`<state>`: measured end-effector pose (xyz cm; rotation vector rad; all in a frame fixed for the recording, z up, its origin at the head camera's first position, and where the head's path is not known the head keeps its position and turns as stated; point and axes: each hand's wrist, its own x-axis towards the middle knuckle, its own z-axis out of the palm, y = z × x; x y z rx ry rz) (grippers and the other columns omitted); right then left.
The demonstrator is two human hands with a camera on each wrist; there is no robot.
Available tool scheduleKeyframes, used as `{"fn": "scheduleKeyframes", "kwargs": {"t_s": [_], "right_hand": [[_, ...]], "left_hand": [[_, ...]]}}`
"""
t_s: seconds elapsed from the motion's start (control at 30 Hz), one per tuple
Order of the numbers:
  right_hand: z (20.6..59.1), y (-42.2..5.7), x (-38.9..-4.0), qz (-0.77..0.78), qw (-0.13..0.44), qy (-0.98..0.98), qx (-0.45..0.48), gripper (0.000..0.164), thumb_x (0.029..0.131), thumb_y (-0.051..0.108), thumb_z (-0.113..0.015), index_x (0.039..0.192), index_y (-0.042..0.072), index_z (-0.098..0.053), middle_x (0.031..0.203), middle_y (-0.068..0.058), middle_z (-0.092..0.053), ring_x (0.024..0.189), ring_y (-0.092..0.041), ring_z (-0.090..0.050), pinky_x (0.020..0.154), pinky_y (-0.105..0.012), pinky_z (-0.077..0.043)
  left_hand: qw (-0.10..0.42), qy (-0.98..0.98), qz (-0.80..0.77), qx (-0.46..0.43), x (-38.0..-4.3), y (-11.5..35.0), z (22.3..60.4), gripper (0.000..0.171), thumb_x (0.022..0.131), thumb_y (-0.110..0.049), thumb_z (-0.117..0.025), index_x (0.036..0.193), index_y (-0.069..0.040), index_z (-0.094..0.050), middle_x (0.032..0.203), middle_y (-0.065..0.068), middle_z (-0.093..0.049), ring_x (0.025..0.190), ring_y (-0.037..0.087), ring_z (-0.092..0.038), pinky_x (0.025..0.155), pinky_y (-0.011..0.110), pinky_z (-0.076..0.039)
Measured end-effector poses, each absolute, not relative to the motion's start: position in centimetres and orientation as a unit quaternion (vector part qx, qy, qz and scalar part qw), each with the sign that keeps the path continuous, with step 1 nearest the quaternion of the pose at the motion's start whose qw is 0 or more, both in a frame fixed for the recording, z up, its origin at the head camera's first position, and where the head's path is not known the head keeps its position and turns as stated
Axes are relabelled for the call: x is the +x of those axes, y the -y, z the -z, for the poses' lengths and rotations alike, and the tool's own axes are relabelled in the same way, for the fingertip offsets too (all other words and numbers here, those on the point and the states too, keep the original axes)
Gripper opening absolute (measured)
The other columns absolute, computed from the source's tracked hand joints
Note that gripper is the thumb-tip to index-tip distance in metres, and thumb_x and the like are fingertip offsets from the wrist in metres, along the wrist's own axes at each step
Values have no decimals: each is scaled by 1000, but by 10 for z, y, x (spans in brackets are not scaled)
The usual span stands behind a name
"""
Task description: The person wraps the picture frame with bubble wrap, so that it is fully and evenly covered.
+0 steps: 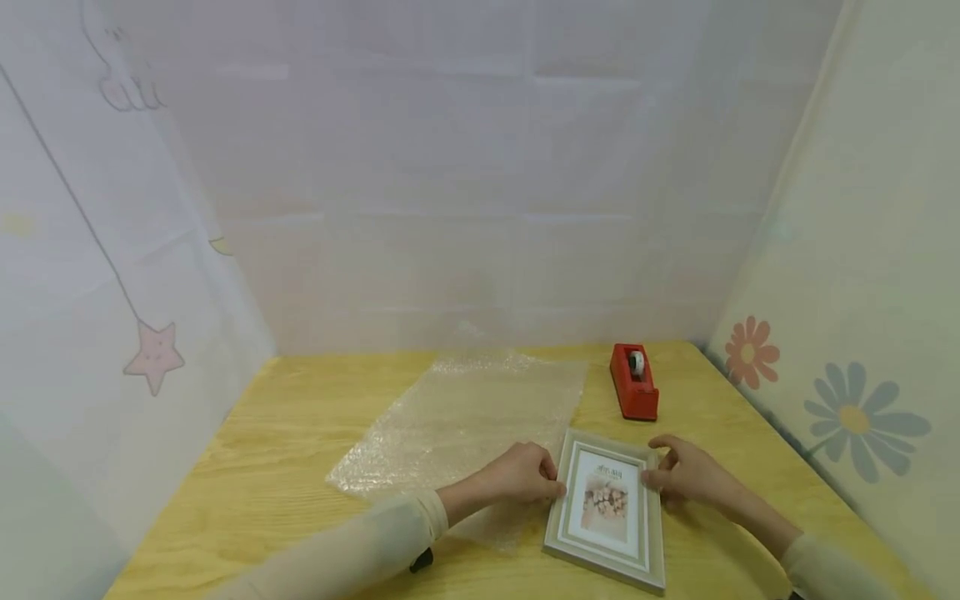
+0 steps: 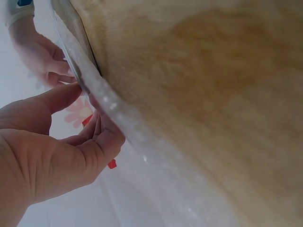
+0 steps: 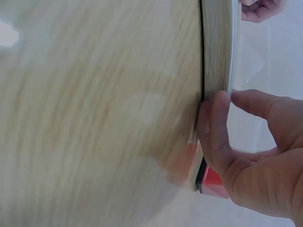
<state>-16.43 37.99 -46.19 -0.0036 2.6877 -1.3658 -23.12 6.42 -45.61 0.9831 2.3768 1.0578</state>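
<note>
A picture frame (image 1: 656, 533) with a pale border and a floral print lies at the front right of the table, tilted a little in the head view. My left hand (image 1: 525, 475) pinches its left edge, thumb on top. Opposite, my right hand (image 1: 686, 477) grips the right edge near the far corner; the right wrist view shows the thumb (image 3: 255, 101) on the face and fingers (image 3: 218, 123) against the side. A sheet of clear bubble wrap (image 1: 457, 417) lies left of the frame and passes close by the left fingers (image 2: 106, 137).
Behind the frame stands a red tape dispenser (image 1: 637, 392) with a roll of tape. The yellow wooden table (image 1: 277, 442) reaches back to hanging cloth walls (image 1: 420, 208) on three sides. A small black object (image 1: 422, 560) shows beneath the left sleeve.
</note>
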Motion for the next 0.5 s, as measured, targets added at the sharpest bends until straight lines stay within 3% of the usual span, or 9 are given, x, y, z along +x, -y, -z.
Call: {"fn": "scheduleKeyframes", "kwargs": {"t_s": [0.13,0.5], "right_hand": [[462,-371,-156,463,49,-885,25,76,91,13,-78,143,-19,-33,89,-13,-57,62,-27,-65,57,-36,-56],[460,-363,-157,414,19,-910,31,66,88,8,-77,135,-24,-44,80,-9,-59,61,-21,-63,53,-31,-52]], "left_hand": [[192,-835,-391,337,-228,-65,455,14,89,-13,-81,85,-4,-70,71,1,-67,61,20,-67,52,25,-52],[206,-835,-416,296,-231,-73,457,20,84,-4,-83,72,-5,-68,59,6,-66,53,17,-67,50,25,-53]]}}
